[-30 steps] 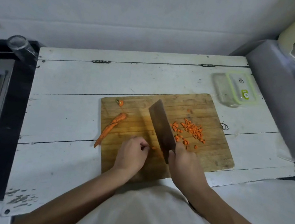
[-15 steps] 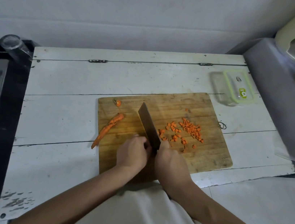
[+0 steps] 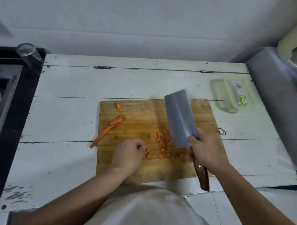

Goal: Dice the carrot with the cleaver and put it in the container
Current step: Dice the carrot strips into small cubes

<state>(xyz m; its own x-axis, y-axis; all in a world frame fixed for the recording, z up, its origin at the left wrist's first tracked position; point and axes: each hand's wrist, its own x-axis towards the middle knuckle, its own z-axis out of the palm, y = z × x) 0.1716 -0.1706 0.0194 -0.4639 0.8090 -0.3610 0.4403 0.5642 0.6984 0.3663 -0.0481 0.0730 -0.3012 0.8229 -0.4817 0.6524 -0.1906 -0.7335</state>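
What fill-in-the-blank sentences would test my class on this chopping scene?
1. The right hand holds the ____ by its handle.
2. The diced carrot lies on the wooden ____.
3. The container sits on the table, at the board's far ____ corner.

Missing words: cleaver; cutting board; right

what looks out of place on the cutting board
The long carrot strip hangs off the left edge of the cutting board onto the table. Nothing else stands out.
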